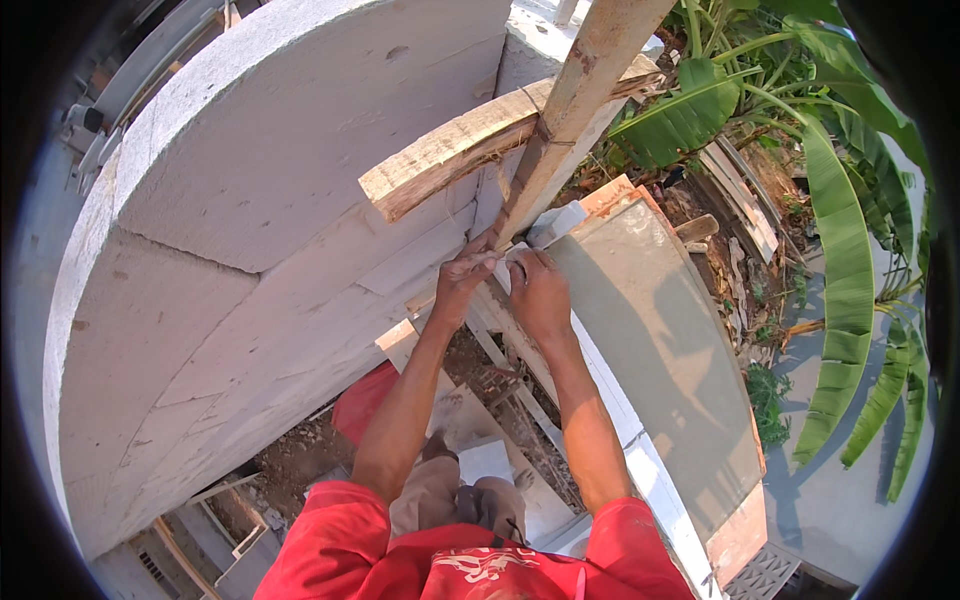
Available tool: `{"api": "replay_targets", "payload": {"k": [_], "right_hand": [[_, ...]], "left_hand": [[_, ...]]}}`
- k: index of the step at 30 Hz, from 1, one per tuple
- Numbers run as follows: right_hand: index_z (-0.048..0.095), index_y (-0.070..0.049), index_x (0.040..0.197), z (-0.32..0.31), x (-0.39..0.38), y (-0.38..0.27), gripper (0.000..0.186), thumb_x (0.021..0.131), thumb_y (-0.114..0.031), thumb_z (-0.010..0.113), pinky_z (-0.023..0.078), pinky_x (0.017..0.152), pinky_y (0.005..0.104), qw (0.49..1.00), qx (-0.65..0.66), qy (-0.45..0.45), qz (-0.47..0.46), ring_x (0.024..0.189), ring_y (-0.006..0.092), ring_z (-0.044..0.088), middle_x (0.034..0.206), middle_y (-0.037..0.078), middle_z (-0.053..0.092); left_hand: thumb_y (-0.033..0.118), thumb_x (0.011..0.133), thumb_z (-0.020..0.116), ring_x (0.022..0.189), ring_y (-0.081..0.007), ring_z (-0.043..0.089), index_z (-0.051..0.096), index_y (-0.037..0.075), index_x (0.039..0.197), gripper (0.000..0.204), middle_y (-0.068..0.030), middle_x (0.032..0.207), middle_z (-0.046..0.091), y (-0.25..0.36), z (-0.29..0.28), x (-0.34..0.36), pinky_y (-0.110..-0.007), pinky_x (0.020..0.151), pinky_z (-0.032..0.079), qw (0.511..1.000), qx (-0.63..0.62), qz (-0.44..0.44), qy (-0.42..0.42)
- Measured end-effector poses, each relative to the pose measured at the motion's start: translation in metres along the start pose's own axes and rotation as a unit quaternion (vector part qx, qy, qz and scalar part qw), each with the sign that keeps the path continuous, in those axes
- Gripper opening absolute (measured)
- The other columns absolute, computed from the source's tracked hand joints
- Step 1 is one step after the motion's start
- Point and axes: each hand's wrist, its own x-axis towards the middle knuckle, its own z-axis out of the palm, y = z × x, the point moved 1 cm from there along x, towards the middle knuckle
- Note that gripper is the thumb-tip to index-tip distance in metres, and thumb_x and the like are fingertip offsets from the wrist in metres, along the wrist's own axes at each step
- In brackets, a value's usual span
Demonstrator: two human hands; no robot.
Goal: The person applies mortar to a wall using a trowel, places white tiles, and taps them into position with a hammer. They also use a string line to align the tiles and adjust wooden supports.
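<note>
My left hand (pixel 468 272) is closed at the foot of a slanting wooden post (pixel 585 75), its fingertips pinched together. Close beside it, my right hand (pixel 540 290) has its fingers curled inward. A small pale edge shows between the two hands, but what they grip is too small to make out. Just above them a short, rough wooden plank (pixel 450 150) crosses the post. Both hands are over the near end of a white block ledge (pixel 615 400), which runs down toward my right side.
A tall wall of pale blocks (pixel 270 150) rises on the left. To the right lies a curved grey cement surface (pixel 650 300), with banana leaves (pixel 840 270) beyond. Below me are scaffold boards (pixel 500 430), rubble and a red object (pixel 362 402).
</note>
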Motion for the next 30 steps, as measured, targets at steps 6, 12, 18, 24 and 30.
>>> {"api": "replay_targets", "payload": {"k": [6,12,18,24,30], "right_hand": [[0.065,0.000,0.093,-0.006,0.027,0.026,0.007,0.088,-0.003,0.062,0.052,0.079,0.0501,0.997,-0.075,-0.034,0.012,0.090,0.0439,0.065,0.096,0.021,0.068],[0.066,0.000,0.094,0.000,0.052,0.033,0.010,0.085,-0.001,0.063,0.052,0.078,0.0502,0.999,-0.032,-0.042,-0.015,0.086,0.0421,0.066,0.091,0.020,0.068],[0.070,0.001,0.097,0.013,0.037,0.031,0.016,0.082,-0.001,0.074,0.055,0.071,0.0388,0.990,0.054,0.089,0.091,0.081,0.0323,0.072,0.090,0.018,0.072],[0.070,0.003,0.107,0.043,0.020,0.013,0.022,0.085,-0.002,0.070,0.056,0.075,0.0397,0.954,0.070,0.260,0.130,0.082,0.0335,0.072,0.092,0.022,0.072],[0.063,0.008,0.121,0.058,0.011,-0.015,0.032,0.091,-0.001,0.063,0.058,0.087,0.0359,0.846,0.307,0.324,0.294,0.102,0.0256,0.073,0.106,0.023,0.073]], "left_hand": [[0.014,0.085,0.082,0.122,-0.0207,0.057,0.072,0.000,0.107,0.028,-0.0110,0.128,0.063,0.014,0.018,0.010,-0.036,0.105,0.045,0.991,-0.094,0.043,0.085],[0.011,0.077,0.085,0.103,-0.0252,0.069,0.070,0.000,0.108,0.036,-0.0150,0.105,0.072,0.032,0.020,0.029,-0.036,0.091,0.053,0.935,0.304,0.164,0.079],[0.004,0.072,0.084,0.089,-0.0278,0.071,0.069,0.001,0.106,0.036,-0.0147,0.093,0.073,0.037,0.028,0.032,-0.036,0.084,0.055,0.924,0.324,0.166,0.117],[-0.002,0.072,0.080,0.087,-0.0243,0.070,0.067,-0.003,0.102,0.034,-0.0151,0.093,0.072,0.032,0.028,0.031,-0.035,0.084,0.055,0.909,0.355,0.178,0.127],[-0.002,0.072,0.082,0.090,-0.0224,0.070,0.066,-0.005,0.106,0.037,-0.0150,0.097,0.072,0.022,0.025,0.038,-0.035,0.087,0.054,0.925,0.317,0.166,0.126]]}}
